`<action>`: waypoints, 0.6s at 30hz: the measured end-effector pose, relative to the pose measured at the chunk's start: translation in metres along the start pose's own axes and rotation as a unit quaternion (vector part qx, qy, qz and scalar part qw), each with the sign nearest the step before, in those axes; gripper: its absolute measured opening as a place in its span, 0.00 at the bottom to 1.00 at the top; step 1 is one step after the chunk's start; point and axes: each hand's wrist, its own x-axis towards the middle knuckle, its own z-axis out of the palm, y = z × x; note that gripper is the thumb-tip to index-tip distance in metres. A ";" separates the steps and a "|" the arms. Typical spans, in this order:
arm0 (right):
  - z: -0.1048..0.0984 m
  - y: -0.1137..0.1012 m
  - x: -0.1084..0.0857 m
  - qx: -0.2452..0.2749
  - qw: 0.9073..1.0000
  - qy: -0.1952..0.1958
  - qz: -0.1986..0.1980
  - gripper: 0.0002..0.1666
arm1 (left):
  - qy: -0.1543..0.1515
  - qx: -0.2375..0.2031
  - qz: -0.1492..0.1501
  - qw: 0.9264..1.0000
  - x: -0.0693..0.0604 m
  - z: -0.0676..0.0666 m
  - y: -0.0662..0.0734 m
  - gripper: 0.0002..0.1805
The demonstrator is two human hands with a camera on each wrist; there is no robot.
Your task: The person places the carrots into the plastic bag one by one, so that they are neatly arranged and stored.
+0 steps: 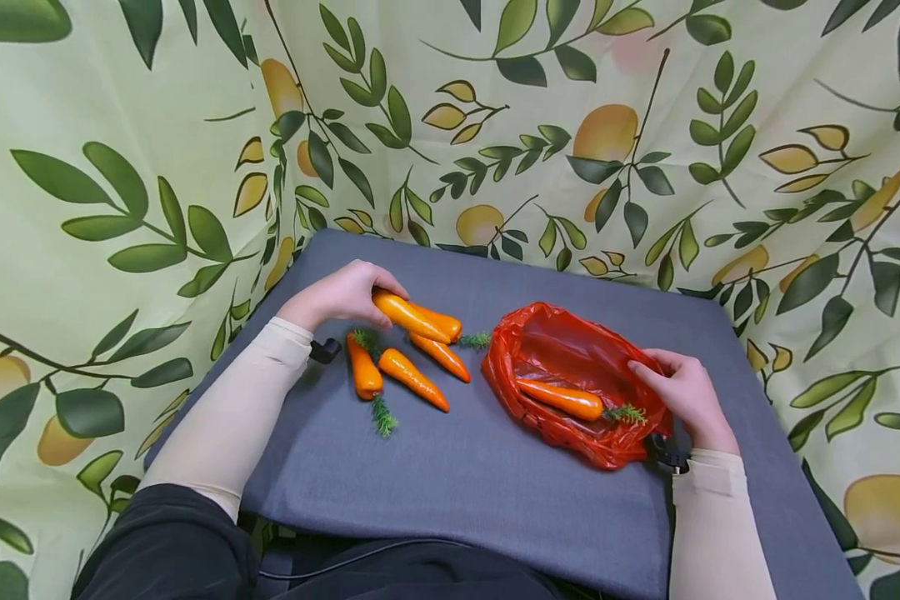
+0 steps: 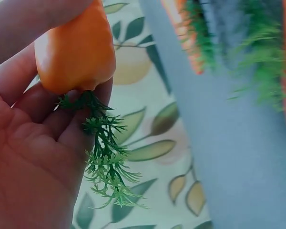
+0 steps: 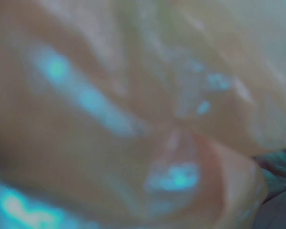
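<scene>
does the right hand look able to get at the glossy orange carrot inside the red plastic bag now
Probably yes: the red plastic bag gapes open and the glossy orange carrot lies inside, near the right hand. That hand holds the bag's rim, so it may need to let go.

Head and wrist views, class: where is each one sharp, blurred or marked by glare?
Head view: fairly sharp, bright highlights on the carrots and red plastic bag; left wrist view: the held carrot is clearer than the blurred green fronds at upper right; right wrist view: heavily blurred, with bluish-white glare patches.
</scene>
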 end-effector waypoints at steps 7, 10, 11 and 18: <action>0.000 0.002 0.000 -0.001 1.000 0.000 0.000 0.32 | 0.016 0.005 0.027 1.000 -0.003 -0.020 0.022 0.27; 0.000 0.003 0.000 -0.003 1.000 0.000 0.000 0.32 | 0.021 0.011 0.036 0.999 -0.003 -0.027 0.029 0.26; 0.000 0.003 0.000 -0.003 1.000 0.000 0.000 0.32 | 0.022 0.015 0.040 0.999 -0.003 -0.029 0.032 0.26; 0.000 0.001 0.000 -0.002 1.000 0.000 -0.002 0.32 | 0.022 0.039 0.073 0.996 0.000 -0.039 0.053 0.26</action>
